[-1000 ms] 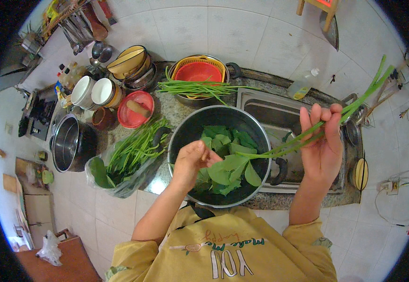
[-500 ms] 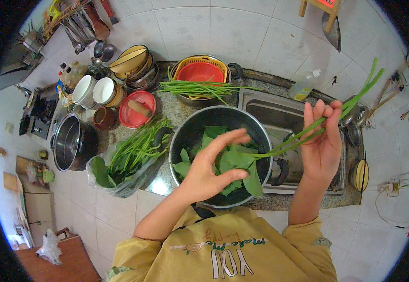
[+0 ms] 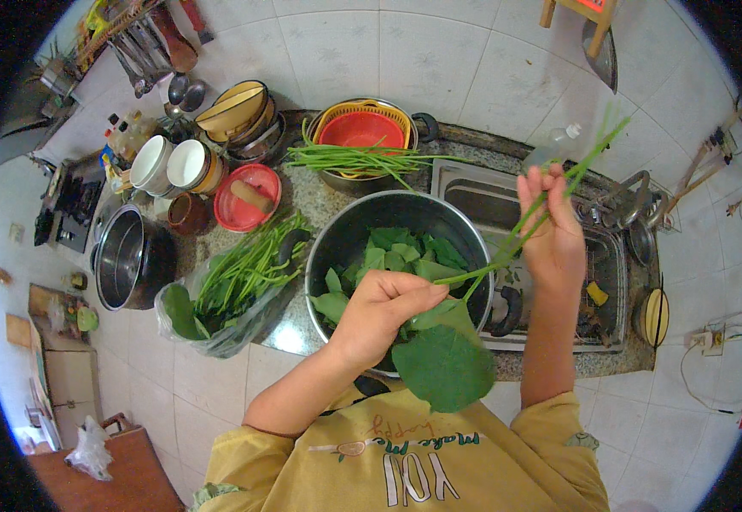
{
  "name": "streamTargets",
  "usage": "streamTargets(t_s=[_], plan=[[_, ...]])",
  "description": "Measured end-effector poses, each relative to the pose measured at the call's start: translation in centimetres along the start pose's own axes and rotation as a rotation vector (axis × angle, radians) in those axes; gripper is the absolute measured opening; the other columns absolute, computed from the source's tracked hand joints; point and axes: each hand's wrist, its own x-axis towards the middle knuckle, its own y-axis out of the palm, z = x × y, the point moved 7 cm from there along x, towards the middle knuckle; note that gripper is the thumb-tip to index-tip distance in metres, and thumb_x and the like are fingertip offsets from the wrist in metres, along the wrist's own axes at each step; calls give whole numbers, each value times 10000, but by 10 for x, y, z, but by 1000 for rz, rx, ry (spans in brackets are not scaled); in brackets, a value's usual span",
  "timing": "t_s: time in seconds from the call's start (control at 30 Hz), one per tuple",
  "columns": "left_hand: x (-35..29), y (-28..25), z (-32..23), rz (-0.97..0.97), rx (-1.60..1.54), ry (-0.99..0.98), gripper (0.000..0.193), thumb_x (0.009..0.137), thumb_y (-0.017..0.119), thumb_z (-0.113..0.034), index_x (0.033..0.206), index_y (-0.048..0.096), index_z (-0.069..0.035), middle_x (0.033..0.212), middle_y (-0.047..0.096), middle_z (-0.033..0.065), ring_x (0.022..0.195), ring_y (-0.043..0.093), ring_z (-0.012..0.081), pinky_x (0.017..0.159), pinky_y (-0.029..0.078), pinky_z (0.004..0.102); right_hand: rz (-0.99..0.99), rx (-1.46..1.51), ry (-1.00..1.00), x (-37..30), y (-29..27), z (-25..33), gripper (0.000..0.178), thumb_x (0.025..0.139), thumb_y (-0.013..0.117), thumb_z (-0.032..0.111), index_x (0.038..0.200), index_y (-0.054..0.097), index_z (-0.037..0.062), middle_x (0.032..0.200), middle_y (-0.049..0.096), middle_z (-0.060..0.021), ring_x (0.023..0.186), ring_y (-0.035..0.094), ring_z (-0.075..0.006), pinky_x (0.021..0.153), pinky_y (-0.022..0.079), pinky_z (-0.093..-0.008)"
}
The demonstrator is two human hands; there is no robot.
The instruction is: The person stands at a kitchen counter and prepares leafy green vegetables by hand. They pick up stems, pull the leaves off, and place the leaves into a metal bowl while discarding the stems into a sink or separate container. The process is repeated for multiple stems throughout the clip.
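Note:
Over a large dark pot (image 3: 333, 235), my left hand (image 3: 372, 317) is closed, thumb against fingers, on leafy greens at the leaf end of their long stems. One broad green leaf (image 3: 446, 369) hangs below that hand, across the pot's near rim. My right hand (image 3: 552, 224) is raised over the sink, its fingers closed round the long green stems (image 3: 517, 239), whose cut ends stick up past it. Several loose leaves (image 3: 392, 250) lie inside the pot. Exactly where the left fingertips meet the stem is hidden.
Left of the pot, a plastic bag (image 3: 217, 343) holds more leafy stems. Bare stems (image 3: 345, 160) lie across a red basin (image 3: 360, 130) behind the pot. The metal sink (image 3: 460, 183) is at the right, with a yellow sponge (image 3: 596, 293). Bowls (image 3: 190, 164) and a black pot (image 3: 134, 256) stand left.
My left hand has gone from spread fingers to a pinch on the greens. The broad leaf now hangs over the near rim. My right hand has moved left with the stems.

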Motion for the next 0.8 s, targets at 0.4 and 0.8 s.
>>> streamTargets(t_s=[0.4,0.8], plan=[[1,0,6,-62,-151,-91,220,843,534,-196,750,617,-15,692,601,0,595,537,41,509,409,181,-52,92,184,6,-17,-41,193,862,497,108,1032,484,18,899,545,-77,1000,522,-244,972,370,-415],[10,3,20,111,-270,-87,203,807,558,-79,974,510,27,850,614,159,783,612,257,723,495,334,81,26,60,4,-4,-27,166,876,470,130,1006,485,28,855,553,-63,958,547,-232,948,382,-419]])
